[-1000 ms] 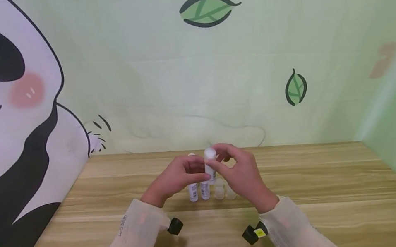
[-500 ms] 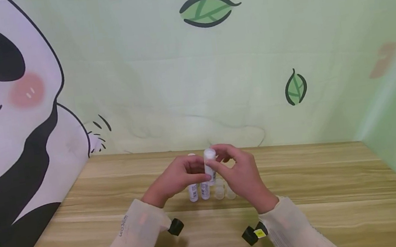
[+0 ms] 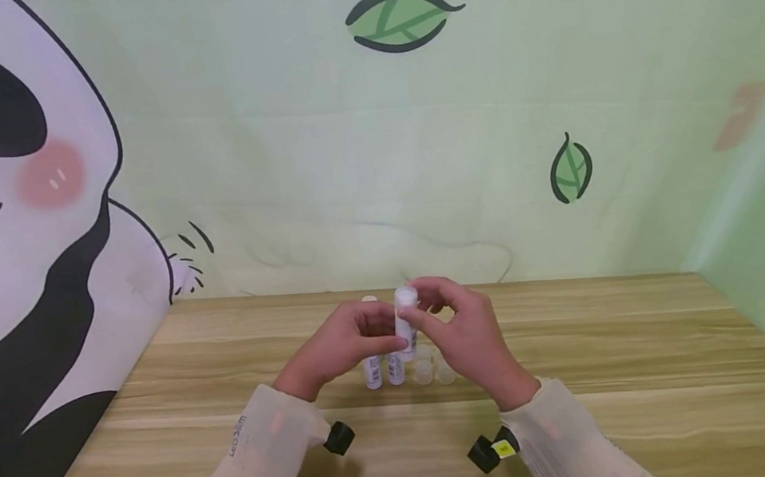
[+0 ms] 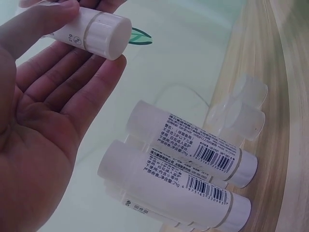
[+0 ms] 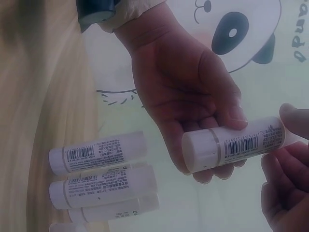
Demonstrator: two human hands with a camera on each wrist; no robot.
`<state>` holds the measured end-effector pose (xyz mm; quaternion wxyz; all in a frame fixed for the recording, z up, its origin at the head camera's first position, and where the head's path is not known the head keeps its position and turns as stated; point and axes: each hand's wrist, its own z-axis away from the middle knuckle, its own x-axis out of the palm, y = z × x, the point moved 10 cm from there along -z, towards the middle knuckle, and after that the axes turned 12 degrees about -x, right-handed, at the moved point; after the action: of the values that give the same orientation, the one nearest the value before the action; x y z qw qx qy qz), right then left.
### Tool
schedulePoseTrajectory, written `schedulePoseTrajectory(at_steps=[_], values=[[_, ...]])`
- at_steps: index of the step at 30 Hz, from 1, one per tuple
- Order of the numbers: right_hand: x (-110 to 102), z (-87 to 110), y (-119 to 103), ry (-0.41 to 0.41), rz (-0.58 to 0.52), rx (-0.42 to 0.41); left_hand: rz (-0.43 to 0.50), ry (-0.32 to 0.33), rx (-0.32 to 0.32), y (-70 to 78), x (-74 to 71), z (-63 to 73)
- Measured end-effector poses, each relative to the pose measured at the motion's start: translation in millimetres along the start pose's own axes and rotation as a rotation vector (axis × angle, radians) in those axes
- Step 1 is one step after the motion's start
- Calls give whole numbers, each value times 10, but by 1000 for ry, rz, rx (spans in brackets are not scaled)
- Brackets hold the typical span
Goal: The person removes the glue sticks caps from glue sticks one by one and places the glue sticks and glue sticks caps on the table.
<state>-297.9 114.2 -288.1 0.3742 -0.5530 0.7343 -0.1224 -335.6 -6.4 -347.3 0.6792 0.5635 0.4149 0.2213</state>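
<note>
A white glue stick [image 3: 407, 324] with a printed barcode label is held upright above the table between both hands. My left hand [image 3: 342, 344] pinches its lower part with thumb and fingers. At its upper end, my right hand [image 3: 467, 332] grips it between thumb and fingers. The barcode on the held stick [image 5: 241, 143] shows in the right wrist view. Below stand more glue sticks [image 4: 174, 183], their labels facing the left wrist camera. To their right in the head view are translucent caps [image 3: 424, 366], partly hidden by my right hand.
Wood-grain table [image 3: 410, 444] lies under the hands. A pale green backdrop [image 3: 309, 119] with a panda and leaves rises behind it. Black wrist devices [image 3: 339, 437] hang from both sleeves close above the tabletop.
Both hands keep almost the same place and grip. The lower end of the held glue stick sits slightly lower and farther left.
</note>
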Motion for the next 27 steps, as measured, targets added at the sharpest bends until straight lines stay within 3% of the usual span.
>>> schedulePoseTrajectory(at_steps=[27], values=[[-7,-12,-71,-31,-18,-64,-7,-58,38,45,47,24]])
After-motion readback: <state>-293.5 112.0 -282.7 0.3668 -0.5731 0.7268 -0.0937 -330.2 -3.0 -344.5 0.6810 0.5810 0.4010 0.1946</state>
